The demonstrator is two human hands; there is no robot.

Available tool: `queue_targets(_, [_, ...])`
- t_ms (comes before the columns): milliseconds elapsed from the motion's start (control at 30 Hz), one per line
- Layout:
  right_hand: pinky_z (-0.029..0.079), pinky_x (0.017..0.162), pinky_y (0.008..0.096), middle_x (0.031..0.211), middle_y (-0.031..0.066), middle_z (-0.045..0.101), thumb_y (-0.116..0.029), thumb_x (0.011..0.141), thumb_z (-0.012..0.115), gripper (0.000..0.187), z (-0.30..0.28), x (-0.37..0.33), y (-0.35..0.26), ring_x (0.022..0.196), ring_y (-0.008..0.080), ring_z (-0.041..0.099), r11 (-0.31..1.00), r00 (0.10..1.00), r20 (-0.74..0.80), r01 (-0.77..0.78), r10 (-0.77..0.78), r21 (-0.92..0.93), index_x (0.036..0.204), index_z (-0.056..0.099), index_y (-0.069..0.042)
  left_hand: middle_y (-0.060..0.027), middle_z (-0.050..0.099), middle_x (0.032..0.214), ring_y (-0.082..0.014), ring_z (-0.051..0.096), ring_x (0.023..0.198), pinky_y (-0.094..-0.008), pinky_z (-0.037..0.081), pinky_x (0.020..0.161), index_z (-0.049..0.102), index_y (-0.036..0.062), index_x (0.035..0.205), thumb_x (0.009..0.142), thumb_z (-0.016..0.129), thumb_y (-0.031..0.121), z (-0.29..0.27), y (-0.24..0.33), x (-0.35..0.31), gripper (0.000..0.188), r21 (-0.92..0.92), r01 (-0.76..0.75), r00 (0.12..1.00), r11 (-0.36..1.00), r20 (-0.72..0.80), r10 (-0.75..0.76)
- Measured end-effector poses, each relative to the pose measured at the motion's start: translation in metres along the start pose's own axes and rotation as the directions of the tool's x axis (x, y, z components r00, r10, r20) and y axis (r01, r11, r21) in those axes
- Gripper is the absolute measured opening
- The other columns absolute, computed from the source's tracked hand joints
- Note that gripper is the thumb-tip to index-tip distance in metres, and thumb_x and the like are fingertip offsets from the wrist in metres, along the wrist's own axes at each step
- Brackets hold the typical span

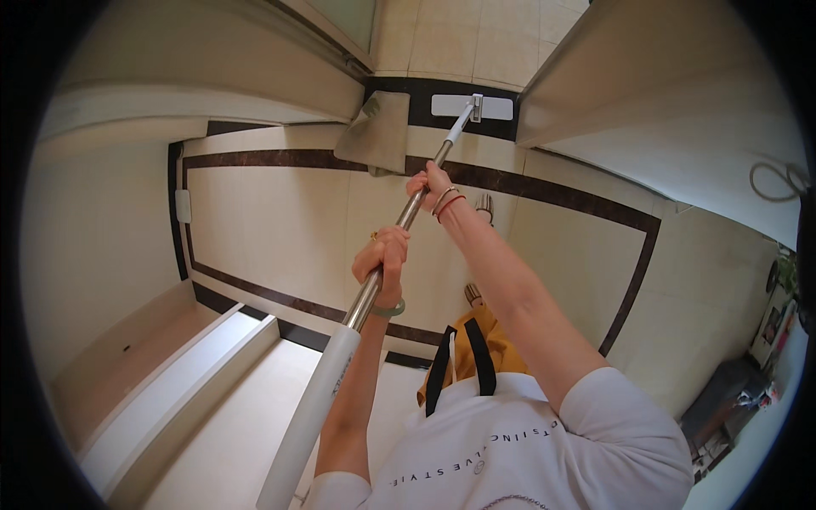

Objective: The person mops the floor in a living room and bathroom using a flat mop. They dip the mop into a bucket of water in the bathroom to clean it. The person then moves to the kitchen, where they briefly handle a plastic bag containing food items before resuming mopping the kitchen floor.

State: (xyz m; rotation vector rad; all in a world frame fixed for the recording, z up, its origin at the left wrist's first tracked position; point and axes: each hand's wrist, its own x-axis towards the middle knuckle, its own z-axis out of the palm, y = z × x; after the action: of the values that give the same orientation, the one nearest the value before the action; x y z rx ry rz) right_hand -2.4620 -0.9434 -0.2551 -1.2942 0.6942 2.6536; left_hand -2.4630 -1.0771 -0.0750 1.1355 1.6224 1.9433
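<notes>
- Right hand (430,184): I see it clenched around the steel pole of the mop (364,304), the higher of the two grips in view and nearer the mop head.
- Left hand (382,257): likewise grasping the pole, fingers wrapped round it, just above the pale sleeve at its near end.
- Mop: slanting across my view from lower left to upper centre; its white, flat head (473,108) lies over the dark strip (420,116) in the doorway. I cannot tell how firmly it presses.
- Mat (376,136): grey, rumpled, left of the mop head and apart from it, lying partly over the strip and partly over the floor (280,212).
- Floor: cream, glossy, framed by a dark brown border (586,201); pale tiles (459,42) with thin joints continue beyond the doorway.
- Feet: one sandal (484,209) inside the border, right of the pole; the other (473,295) nearer the body.
- Left side: pale wall (93,238), with a small white box (183,206) low down; a white ledge (170,382) at lower left.
- Right side: a looped cord (752,181), a green plant (789,274) and a dark bench (722,395), bent by the lens and hard for me to resolve.
</notes>
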Motion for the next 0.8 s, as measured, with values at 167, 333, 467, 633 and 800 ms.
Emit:
queue_targets(167, [0.032,0.041,0.0251,0.056,-0.0005,0.028,-0.038,0.098,0.032,0.039,0.052,0.025,-0.024,0.045,0.0108,0.031,0.999,0.998,-0.026,0.055,-0.055,0.001,0.069,0.028,-0.012,-0.0016,0.038,0.055,-0.0141,0.038,0.054,-0.0389,0.044,0.068,0.037,0.0055,0.062,0.087,0.041,0.002,-0.01,-0.021,0.065,0.025,-0.026,0.038,0.999,0.999,0.016,-0.038])
queue_targets(333, [0.031,0.041,0.0257,0.056,-0.0007,0.027,-0.028,0.096,0.033,0.031,0.086,0.034,-0.024,0.045,0.0107,0.03,0.998,0.998,0.001,0.061,-0.061,-0.004,0.07,0.028,-0.012,-0.0014,0.038,0.055,-0.0149,0.04,0.053,-0.0401,0.046,0.07,0.039,0.0057,0.062,0.086,0.04,0.002,-0.029,-0.03,0.099,0.025,-0.041,0.064,0.998,0.997,-0.01,-0.065])
queue_targets(467, [0.031,0.042,0.0257,0.056,-0.0005,0.026,-0.023,0.094,0.034,0.028,0.093,0.05,-0.034,0.044,0.0108,0.03,0.995,0.996,-0.012,0.089,-0.089,-0.035,0.069,0.028,-0.012,-0.0019,0.04,0.056,-0.0159,0.044,0.055,-0.0409,0.048,0.075,0.04,0.0051,0.061,0.086,0.041,0.002,-0.033,-0.038,0.109,0.025,-0.018,0.083,0.996,0.996,-0.033,-0.084])
queue_targets(633, [0.032,0.039,0.0247,0.051,-0.0018,0.027,-0.04,0.097,0.038,0.043,0.087,0.069,-0.073,0.041,0.0101,0.03,0.998,0.998,-0.006,0.061,-0.061,0.0,0.065,0.029,-0.014,-0.0049,0.046,0.061,-0.0179,0.051,0.062,-0.0412,0.048,0.081,0.039,0.0031,0.06,0.083,0.046,-0.002,-0.023,-0.062,0.116,0.024,0.008,0.07,0.997,0.998,0.032,-0.07])
queue_targets(800, [0.034,0.04,0.0228,0.049,-0.0034,0.03,-0.043,0.096,0.045,0.047,0.08,0.076,-0.106,0.041,0.0097,0.034,0.999,0.992,0.12,0.023,-0.028,0.042,0.061,0.031,-0.015,-0.0063,0.052,0.064,-0.0181,0.054,0.065,-0.0398,0.047,0.086,0.045,0.0008,0.062,0.084,0.051,-0.004,-0.013,-0.08,0.123,0.023,0.009,0.041,0.996,0.999,0.083,-0.041])
